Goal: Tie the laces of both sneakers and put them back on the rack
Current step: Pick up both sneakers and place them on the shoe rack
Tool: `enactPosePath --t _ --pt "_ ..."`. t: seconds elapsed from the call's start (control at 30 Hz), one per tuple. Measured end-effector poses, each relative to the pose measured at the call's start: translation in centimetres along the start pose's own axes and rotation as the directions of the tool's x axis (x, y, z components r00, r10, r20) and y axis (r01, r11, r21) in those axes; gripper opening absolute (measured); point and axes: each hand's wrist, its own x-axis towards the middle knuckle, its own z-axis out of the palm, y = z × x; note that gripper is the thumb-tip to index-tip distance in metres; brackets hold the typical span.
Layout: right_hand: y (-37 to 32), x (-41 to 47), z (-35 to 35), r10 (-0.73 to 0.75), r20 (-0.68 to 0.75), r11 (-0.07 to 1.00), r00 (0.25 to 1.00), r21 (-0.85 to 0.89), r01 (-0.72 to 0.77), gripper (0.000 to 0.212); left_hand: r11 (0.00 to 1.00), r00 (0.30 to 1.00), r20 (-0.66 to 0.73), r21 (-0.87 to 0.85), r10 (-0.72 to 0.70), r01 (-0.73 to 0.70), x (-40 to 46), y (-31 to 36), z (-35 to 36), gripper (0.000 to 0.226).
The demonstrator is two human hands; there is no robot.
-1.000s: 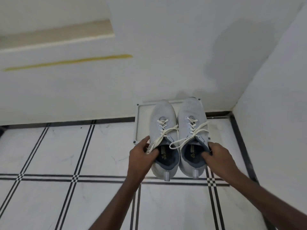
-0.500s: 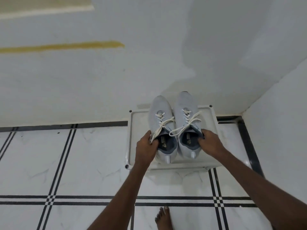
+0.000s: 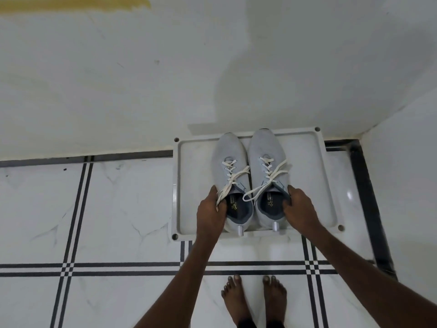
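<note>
Two pale grey sneakers with white laces stand side by side on a white tray-like rack (image 3: pixel 191 185), toes toward the wall. My left hand (image 3: pixel 211 210) grips the collar of the left sneaker (image 3: pixel 230 157), thumb inside the opening. My right hand (image 3: pixel 299 207) grips the collar of the right sneaker (image 3: pixel 266 150) the same way. The laces of both shoes hang loose; one strand crosses from the right shoe toward the left one. Both heels reach the rack's front rim.
The rack sits on the tiled floor (image 3: pixel 118 209) against the white wall (image 3: pixel 142 91), close to a corner where a second wall (image 3: pixel 406 162) rises on the right. My bare feet (image 3: pixel 255 301) stand just in front of the rack.
Both sneakers, held in my hands, moved forward from over the floor onto the rack. The view rose and tilted down, so my feet have come into sight.
</note>
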Motion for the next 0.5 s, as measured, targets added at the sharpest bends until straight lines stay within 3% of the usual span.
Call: enactPosePath --t 0.17,0.3,0.4,0.5 --pt "0.3 0.0 0.1 0.003 0.007 0.999 1.0 0.035 -0.004 0.016 1.0 1.0 0.021 0.027 -0.001 0.001 0.2 0.6 0.0 0.029" --pt "-1.3 -0.5 -1.4 0.019 0.03 0.998 0.999 0.064 -0.021 0.032 0.997 0.999 0.016 0.053 -0.049 0.048 -0.1 2.0 -0.8 0.039" --pt "-3.9 -1.4 -4.5 -0.044 -0.011 0.998 0.999 0.051 0.045 0.051 0.996 0.998 -0.006 0.066 -0.061 0.061 -0.3 4.8 -2.8 0.056" --pt "-8.4 -2.6 -10.1 -0.16 -0.055 0.983 0.986 0.083 0.164 0.055 1.0 1.0 -0.011 0.014 0.0 0.0 0.2 10.4 -6.9 0.044"
